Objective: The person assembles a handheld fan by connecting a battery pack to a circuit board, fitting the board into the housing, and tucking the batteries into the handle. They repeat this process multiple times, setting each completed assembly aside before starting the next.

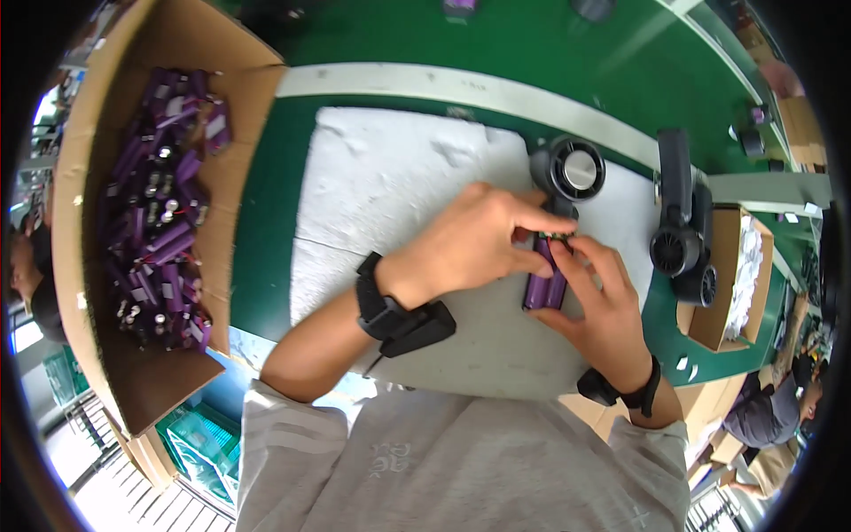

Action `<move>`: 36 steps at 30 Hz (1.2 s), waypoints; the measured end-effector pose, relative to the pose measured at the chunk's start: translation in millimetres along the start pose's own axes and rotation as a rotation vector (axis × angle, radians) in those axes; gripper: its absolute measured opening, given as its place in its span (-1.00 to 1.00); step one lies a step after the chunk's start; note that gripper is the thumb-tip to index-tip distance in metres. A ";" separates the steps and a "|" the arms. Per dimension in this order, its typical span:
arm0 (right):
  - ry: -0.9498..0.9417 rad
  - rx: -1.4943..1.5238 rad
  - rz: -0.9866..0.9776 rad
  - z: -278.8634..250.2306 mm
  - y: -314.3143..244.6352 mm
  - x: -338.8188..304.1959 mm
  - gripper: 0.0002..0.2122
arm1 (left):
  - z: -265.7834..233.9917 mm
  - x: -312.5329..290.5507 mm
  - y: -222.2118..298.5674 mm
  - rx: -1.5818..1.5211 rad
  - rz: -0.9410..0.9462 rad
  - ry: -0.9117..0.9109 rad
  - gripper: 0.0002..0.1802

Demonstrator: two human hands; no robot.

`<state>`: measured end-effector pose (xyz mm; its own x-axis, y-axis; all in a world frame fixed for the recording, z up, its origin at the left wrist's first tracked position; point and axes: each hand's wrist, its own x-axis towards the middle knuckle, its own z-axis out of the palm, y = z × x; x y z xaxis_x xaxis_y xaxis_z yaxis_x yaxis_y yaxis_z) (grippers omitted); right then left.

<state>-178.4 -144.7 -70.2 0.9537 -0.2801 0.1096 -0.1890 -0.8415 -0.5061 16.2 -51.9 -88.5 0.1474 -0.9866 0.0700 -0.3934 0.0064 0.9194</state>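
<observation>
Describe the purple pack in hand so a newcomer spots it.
Find the white slab on the green table. Toward its right side, the left hand and right hand meet at the purple pack, just below a round black fan head. Unlike the purple pieces heaped in the big cardboard box, it is in hand.

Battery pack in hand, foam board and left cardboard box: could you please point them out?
Battery pack (537,291), head view: purple casing.
Foam board (386,182), head view: bare surface.
Cardboard box (238,137), head view: right wall.

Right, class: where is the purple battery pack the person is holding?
In the head view, the purple battery pack is right of centre, between the left hand and right hand, just below the round black fan.
</observation>
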 end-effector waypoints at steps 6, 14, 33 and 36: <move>0.053 -0.193 -0.130 1.4 -4.2 -2.8 -0.27 | -0.6 -1.2 4.5 0.001 -0.073 -0.069 -0.47; 0.051 -0.138 -0.114 -5.4 10.7 24.5 -0.31 | 5.3 0.8 -7.0 -0.014 0.176 0.145 -0.40; 0.170 0.332 -0.100 15.5 30.9 27.0 -0.77 | -184.6 88.7 -82.5 0.745 -0.298 0.858 -0.31; 0.185 0.362 -0.122 16.7 31.7 26.5 -0.79 | -200.2 97.4 -97.5 0.770 -0.407 0.766 -0.40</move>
<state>-155.2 -171.0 -97.7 0.8997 -0.2946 0.3222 0.0485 -0.6660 -0.7444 250.6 -116.0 -93.7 0.7973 -0.5342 0.2809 -0.5999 -0.6496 0.4671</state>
